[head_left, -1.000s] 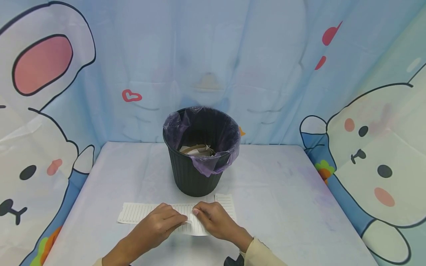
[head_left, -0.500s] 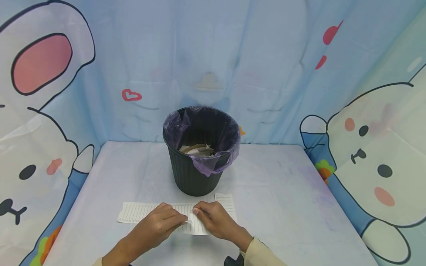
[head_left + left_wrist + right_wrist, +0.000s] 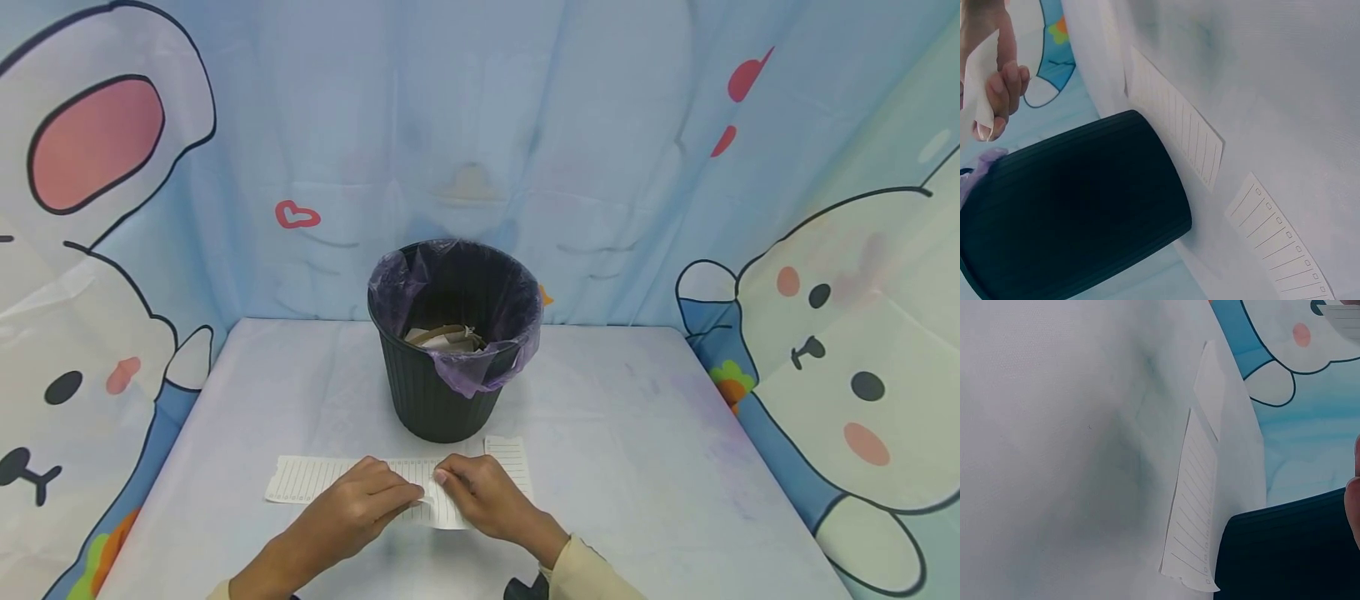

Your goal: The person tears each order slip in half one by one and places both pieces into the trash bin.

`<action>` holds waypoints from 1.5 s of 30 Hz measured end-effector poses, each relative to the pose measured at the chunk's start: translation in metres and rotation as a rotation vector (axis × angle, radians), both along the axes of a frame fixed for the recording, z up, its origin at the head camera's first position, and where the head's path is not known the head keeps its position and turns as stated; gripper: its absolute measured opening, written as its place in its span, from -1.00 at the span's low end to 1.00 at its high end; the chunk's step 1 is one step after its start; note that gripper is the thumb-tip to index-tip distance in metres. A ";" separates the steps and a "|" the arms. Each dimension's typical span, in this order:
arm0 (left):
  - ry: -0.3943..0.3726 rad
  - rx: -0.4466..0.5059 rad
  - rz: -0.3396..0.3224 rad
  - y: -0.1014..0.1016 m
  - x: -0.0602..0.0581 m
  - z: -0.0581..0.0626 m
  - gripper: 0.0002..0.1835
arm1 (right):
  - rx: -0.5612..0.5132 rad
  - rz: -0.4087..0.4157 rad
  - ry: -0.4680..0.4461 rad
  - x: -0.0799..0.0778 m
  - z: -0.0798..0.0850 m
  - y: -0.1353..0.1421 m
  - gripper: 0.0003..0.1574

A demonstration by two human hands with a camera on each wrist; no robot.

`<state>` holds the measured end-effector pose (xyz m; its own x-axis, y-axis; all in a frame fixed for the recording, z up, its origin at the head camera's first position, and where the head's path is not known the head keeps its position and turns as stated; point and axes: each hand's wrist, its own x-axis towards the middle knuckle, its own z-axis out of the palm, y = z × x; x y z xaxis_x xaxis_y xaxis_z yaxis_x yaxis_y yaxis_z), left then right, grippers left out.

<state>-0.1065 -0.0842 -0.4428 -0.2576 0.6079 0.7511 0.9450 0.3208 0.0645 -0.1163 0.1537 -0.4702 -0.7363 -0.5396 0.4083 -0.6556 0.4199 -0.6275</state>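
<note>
- The left hand point(image 3: 367, 500) and right hand point(image 3: 487, 498) each pinch the held paper point(image 3: 448, 518), their fingertips near each other; it hangs over the near half of the worktop point(image 3: 637, 467), in front of the black bin point(image 3: 442, 408).
- With both pinches so near together, the work looks like tearing; if the hands pull unevenly, the split could wander off across the printed lines.
- If either grip pinches too little of the edge, thin paper could slip out or shed only a corner.
- 2 lined strips lie on the worktop, the left strip point(image 3: 307, 481) and the right strip point(image 3: 510, 458), which is partly hidden by the right hand. A lowered wrist could drag or crease them.
- The left strip runs behind the left hand, so a torn piece dropped there would be easily confused with it.
- Light pieces could drift if let go from above and miss the bin, which stands behind the hands.
- The purple liner point(image 3: 480, 371) hangs loosely over the bin's front right rim; a hand brushing it could pull it inward over the scraps point(image 3: 450, 337).
</note>
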 end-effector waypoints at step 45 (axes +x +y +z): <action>0.000 0.015 -0.012 0.001 0.003 0.004 -0.72 | 0.022 -0.032 0.006 0.000 -0.002 0.000 -0.81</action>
